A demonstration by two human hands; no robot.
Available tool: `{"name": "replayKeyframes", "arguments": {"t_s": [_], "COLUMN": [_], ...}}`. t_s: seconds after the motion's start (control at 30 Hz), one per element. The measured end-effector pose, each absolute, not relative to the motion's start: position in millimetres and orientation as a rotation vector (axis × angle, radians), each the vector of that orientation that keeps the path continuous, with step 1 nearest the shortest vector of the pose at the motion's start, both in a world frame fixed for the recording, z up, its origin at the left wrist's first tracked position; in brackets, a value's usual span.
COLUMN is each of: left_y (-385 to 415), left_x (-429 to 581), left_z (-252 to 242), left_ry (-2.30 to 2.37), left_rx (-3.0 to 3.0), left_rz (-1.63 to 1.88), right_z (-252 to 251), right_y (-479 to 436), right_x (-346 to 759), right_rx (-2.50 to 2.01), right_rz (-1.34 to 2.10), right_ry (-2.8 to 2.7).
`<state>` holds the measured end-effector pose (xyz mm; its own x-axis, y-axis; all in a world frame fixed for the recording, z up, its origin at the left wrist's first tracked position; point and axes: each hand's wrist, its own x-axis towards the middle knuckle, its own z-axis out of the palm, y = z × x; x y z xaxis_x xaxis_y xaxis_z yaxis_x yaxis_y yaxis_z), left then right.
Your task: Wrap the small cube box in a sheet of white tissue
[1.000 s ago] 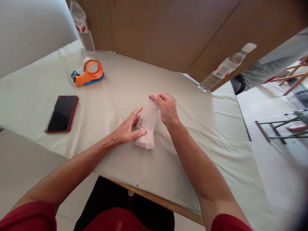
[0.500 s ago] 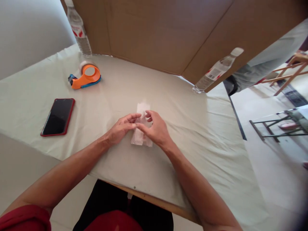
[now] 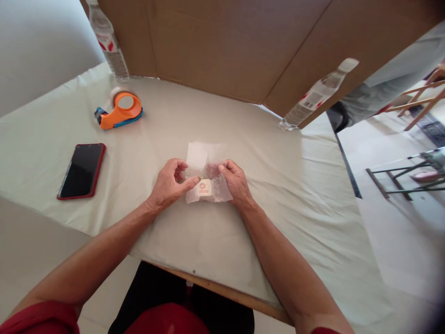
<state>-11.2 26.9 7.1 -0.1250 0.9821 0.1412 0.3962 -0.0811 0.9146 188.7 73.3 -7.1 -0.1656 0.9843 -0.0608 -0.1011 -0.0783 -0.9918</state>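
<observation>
A small cream-coloured block with a red printed mark lies on an opened sheet of clear bubble wrap near the table's front. My right hand pinches the wrap's right side between thumb and fingers. At the left edge of the sheet is my left hand, its thumb stretched out over the wrap beside the block and its other fingers bent, apart from the thumb. Whether those fingers touch the wrap's edge is hard to see.
On the cloth-covered table, a phone and an orange tape dispenser lie to the left. Two water bottles stand before a cardboard panel. Beyond the right edge are a person's legs and a metal-framed stool.
The folded bubble wrap has been spread open to both sides, uncovering the cream block. My hands have moved apart, the left to the left and the right slightly to the right.
</observation>
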Motion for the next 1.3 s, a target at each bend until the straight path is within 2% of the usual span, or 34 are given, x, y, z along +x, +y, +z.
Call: {"name": "replayKeyframes", "arguments": {"t_s": [0.13, 0.23, 0.4, 0.53, 0.67, 0.77, 0.9, 1.03, 1.17, 1.3], "left_y": [24, 25, 30, 38, 42, 39, 32, 29, 27, 25], "left_x": [-10, -11, -21, -35, -42, -41, -36, -32, -36, -49], "left_z": [11, 10, 8, 7, 8, 10, 12, 9, 14, 26], "left_ry": [1.636, 1.612, 1.605, 1.733, 1.857, 1.906, 1.722, 1.485, 1.464, 1.214], "left_rx": [1.641, 1.691, 1.502, 1.296, 1.35, 1.481, 1.886, 2.142, 1.96, 1.62], "left_rz": [1.024, 0.945, 1.052, 1.12, 1.046, 1.158, 1.305, 1.104, 0.989, 0.963], "right_z": [0, -3, -13, -16, -15, -6, 18, 36, 47, 59], "right_y": [67, 67, 79, 89, 96, 94, 84, 74, 58, 24], "right_x": [183, 181, 190, 209, 227, 231, 226, 219, 218, 222], "right_rx": [-0.969, -0.958, -1.159, -1.37, -1.515, -1.5, -1.305, -1.22, -1.149, -0.786], "right_rz": [1.663, 1.638, 1.284, 0.984, 0.655, 0.523, 0.709, 0.97, 1.012, 1.355], "right_ry": [-1.196, -1.142, -1.091, -1.32, -1.528, -1.559, -1.66, -1.963, -2.102, -2.373]}}
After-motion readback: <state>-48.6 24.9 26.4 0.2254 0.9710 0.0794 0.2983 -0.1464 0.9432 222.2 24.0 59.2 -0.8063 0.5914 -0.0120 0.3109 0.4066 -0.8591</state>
